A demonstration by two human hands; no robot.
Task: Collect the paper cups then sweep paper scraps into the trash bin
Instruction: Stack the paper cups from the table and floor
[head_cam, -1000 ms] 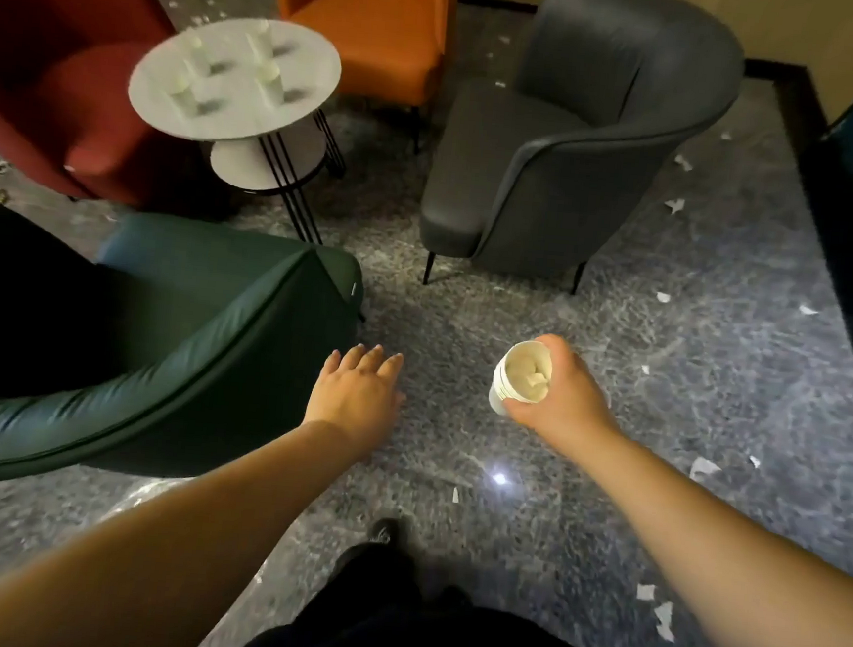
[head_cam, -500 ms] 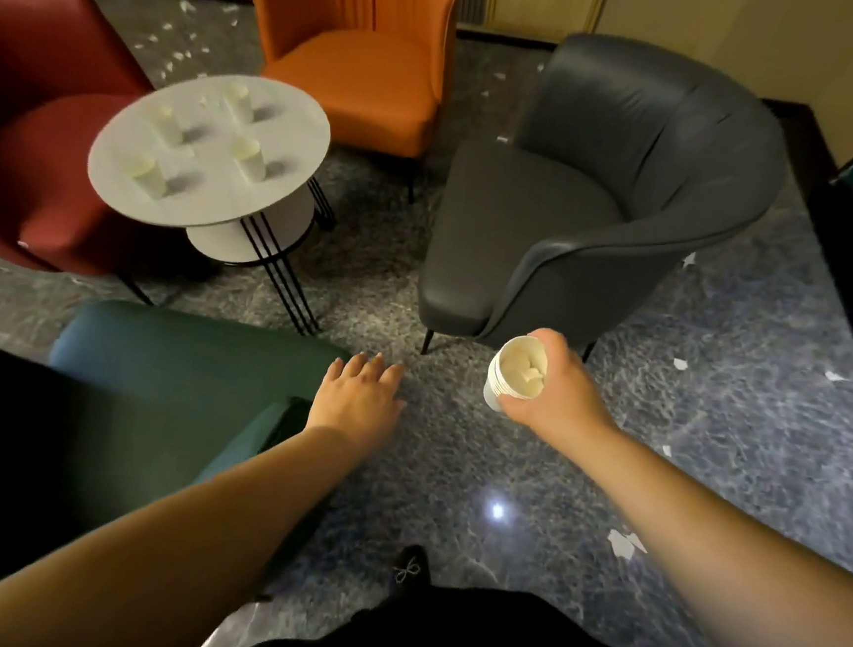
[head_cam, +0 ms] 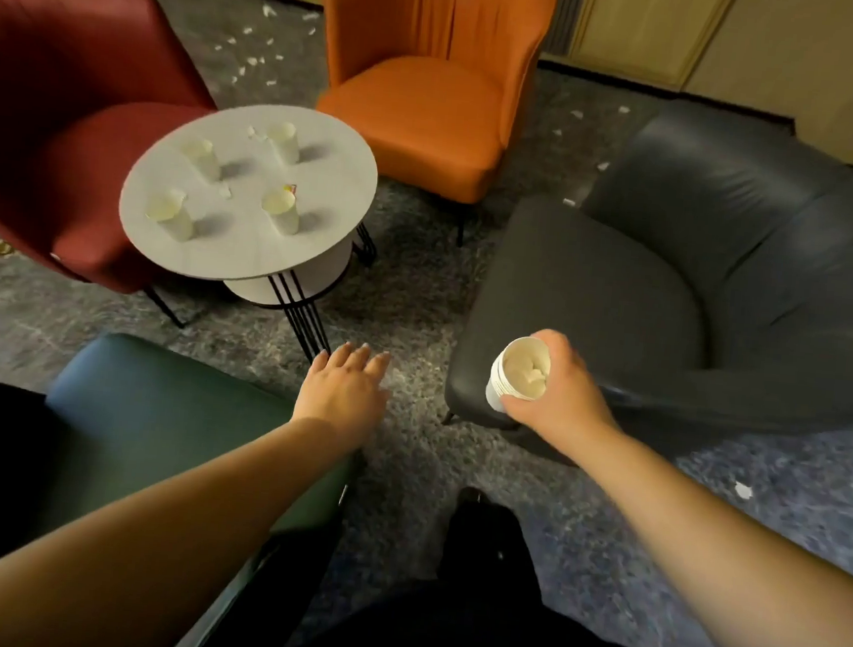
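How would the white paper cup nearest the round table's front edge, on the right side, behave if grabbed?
The white paper cup looks thin-walled, so it would probably crush under a hard squeeze. It stands tall and narrow on the round grey table, so a sideways nudge would likely tip it. Probably very light; contents unclear.

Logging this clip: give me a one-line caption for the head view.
Right hand holds stacked paper cups, open left hand reaches toward four cups on the round table.

Both arms extended forward, left hand [head_cam: 344,388] flat with fingers straight, right hand [head_cam: 557,391] seemingly curled in grip
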